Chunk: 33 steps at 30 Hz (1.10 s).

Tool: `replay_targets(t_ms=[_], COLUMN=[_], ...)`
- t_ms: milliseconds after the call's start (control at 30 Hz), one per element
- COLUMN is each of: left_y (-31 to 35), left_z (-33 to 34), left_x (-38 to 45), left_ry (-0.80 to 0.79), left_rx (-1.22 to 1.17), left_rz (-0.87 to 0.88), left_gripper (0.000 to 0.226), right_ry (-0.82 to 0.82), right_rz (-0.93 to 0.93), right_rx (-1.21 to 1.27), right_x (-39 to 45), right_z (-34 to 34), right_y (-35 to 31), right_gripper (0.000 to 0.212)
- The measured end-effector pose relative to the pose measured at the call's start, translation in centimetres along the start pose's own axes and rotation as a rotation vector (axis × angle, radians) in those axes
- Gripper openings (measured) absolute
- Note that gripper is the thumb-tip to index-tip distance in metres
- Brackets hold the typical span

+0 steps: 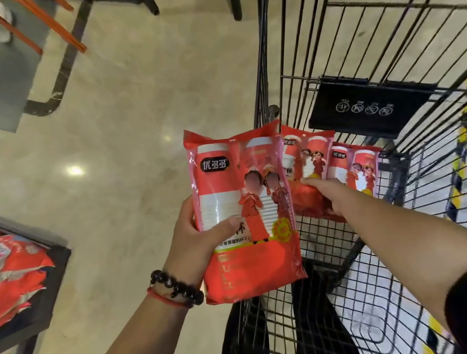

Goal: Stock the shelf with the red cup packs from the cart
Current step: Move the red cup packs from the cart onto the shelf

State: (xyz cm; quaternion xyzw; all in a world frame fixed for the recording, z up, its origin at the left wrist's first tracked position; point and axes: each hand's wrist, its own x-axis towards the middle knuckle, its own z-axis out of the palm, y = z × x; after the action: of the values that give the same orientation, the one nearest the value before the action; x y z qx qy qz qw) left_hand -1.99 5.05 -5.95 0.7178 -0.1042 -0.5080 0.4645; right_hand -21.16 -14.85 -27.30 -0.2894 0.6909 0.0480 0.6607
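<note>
- Floor (133,115): polished pale tile, fills the space between cart and shelf.
- Cart (358,57): black wire basket, standing to the person's right. A dark placard (369,107) hangs on its inner wall.
- Shelf (36,284): dark-framed ledge at lower left, well apart from the cart. Red packs (8,266) already lie on it in a loose pile, so stocking appears partly done. The count there cannot be read.
- Held pack (244,213): red cup pack, upright, lifted clear of the cart, just beside its left rim.
- Second pack (309,169): inside the cart, propped at a tilt on the basket floor.
- Third pack (355,167): just beside the second, further right, also in the cart.
- Left hand (192,238): grips the held pack along its left edge, thumb pressed across the front, fingers wrapped behind. A bead bracelet (177,288) sits on the wrist.
- Right hand (323,193): reaches into the cart and rests on the second pack; the fingers curl onto its front, and the pinch looks set but not fully visible.
- Status, as judged: one pack is out and awaits placing; at least two remain in the cart. Remaining work: lift the second pack, carry both to the shelf, return for the third.
</note>
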Motion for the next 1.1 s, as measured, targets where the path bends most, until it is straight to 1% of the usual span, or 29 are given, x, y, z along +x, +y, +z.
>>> replay_targets(t_ms=[67,100,167,200,267,333,367,433,467,533,567,600,633,767,800,833,867,900,967,1000,1033,1100], left_y=[0.0,0.0,-0.1,-0.1,-0.3,-0.6,-0.7,-0.9,-1.0,-1.4,-1.6,-2.0,-2.5,-3.0,-2.9,-2.8,-2.6,-2.5,-2.1,-1.9,-1.9,-1.6], left_z=[0.0,0.1,0.1,0.2,0.2,0.2,0.3,0.7,0.9,1.3,1.4,1.5,1.6,1.9,1.9,1.7,1.7,1.7,1.2,1.1,0.8,0.6], left_x=[-0.2,-0.3,-0.6,-0.7,-0.9,-1.2,-1.5,-2.2,-2.6,-3.5,-4.0,-4.4,-4.9,-6.3,-6.6,-7.1,-7.6,-8.0,-8.6,-8.9,-8.9,-9.0], left_ry=[0.006,0.008,0.006,0.005,0.001,0.002,0.003,0.019,0.026,0.028,0.010,-0.004,-0.025,-0.105,-0.138,-0.180,-0.213,-0.228,-0.265,-0.294,-0.327,-0.399], left_rx=[0.004,0.005,0.012,0.015,0.029,0.046,0.054,0.072,0.078,0.085,0.097,0.111,0.131,0.189,0.193,0.184,0.185,0.177,0.176,0.181,0.194,0.222], left_rz=[-0.006,-0.006,-0.009,-0.011,-0.016,-0.024,-0.026,-0.030,-0.028,-0.026,-0.023,-0.024,-0.014,0.048,0.059,0.077,0.081,0.083,0.113,0.125,0.131,0.135], left_gripper=[0.082,0.082,0.082,0.083,0.084,0.085,0.087,0.090,0.091,0.087,0.085,0.082,0.078,0.056,0.057,0.064,0.072,0.071,0.051,0.047,0.052,0.076], right_ry=[-0.020,-0.017,0.001,0.006,0.032,0.075,0.096,0.157,0.172,0.208,0.229,0.248,0.276,0.325,0.335,0.344,0.365,0.383,0.438,0.468,0.497,0.549], right_rz=[0.055,0.049,0.026,-0.016,-0.063,-0.072,-0.086,-0.109,-0.115,-0.135,-0.147,-0.160,-0.183,-0.289,-0.317,-0.342,-0.379,-0.395,-0.446,-0.464,-0.475,-0.493], right_rx=[-0.008,-0.004,-0.022,-0.022,-0.021,0.006,0.023,0.047,0.078,0.117,0.128,0.129,0.119,0.184,0.205,0.227,0.265,0.284,0.330,0.365,0.399,0.465], right_x=[-0.6,-0.6,-1.6,-2.7,-5.2,-6.4,-7.3,-8.5,-9.6,-12.1,-13.1,-14.1,-15.2,-20.7,-22.4,-23.9,-25.7,-26.6,-29.0,-30.5,-31.8,-34.1], right_z=[-1.3,-2.1,-3.4,-3.8,-4.3,-4.7,-4.8,-5.4,-5.7,-6.6,-7.1,-7.5,-7.8,-8.8,-8.8,-8.7,-8.6,-8.6,-8.1,-7.6,-7.3,-6.5], right_y=[1.2,2.1,3.6,4.1,5.1,6.8,7.5,9.3,9.9,10.9,11.6,12.1,12.7,14.7,15.1,15.7,16.4,17.1,18.9,19.9,21.0,23.1], right_gripper=[0.076,0.079,0.093,0.093,0.079,0.071,0.073,0.089,0.084,0.051,0.047,0.051,0.054,0.052,0.050,0.050,0.052,0.058,0.074,0.077,0.078,0.075])
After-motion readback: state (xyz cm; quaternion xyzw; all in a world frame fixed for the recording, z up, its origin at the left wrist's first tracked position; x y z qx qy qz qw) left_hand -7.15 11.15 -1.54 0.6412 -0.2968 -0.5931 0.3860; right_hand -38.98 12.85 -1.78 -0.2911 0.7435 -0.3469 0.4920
